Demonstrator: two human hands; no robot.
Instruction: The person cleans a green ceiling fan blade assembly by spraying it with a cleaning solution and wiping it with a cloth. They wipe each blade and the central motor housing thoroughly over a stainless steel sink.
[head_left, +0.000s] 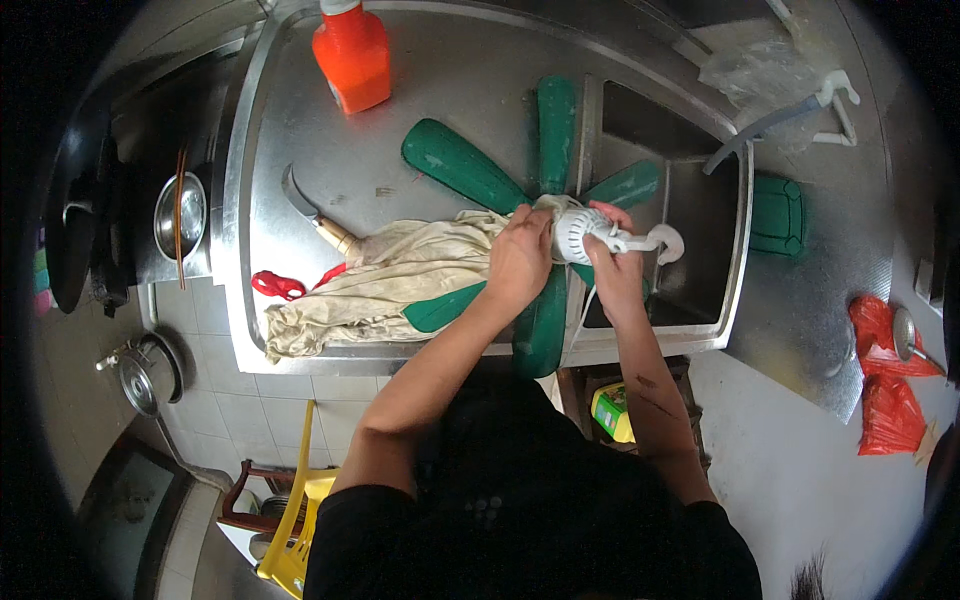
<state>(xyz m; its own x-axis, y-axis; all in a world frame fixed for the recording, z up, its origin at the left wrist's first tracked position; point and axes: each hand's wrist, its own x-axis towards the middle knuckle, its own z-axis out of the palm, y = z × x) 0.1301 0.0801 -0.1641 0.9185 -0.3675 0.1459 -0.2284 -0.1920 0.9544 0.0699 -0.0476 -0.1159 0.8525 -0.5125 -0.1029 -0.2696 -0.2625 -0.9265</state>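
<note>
A small ceiling fan with green blades (466, 166) and a white vented motor housing (576, 234) lies across the steel sink unit, its white hook (666, 244) over the basin. My left hand (520, 251) grips the hub where a cream cloth (405, 259) meets the housing. Around the housing's hook end closes my right hand (616, 266), thumb on top. The cloth spreads leftwards over the drainboard and partly covers one blade. A thin white cord (583, 319) hangs below the housing. Left of the cloth lies a curved sickle-like knife with a wooden handle (336, 237).
An orange-red bottle (352, 60) stands at the drainboard's back. Red fabric (277, 286) lies beside the cloth. A grey hose (761, 133) reaches over the sink basin (694, 217). Chopsticks rest across a metal bowl (192, 214) at left. A yellow plastic chair (300, 495) stands below left.
</note>
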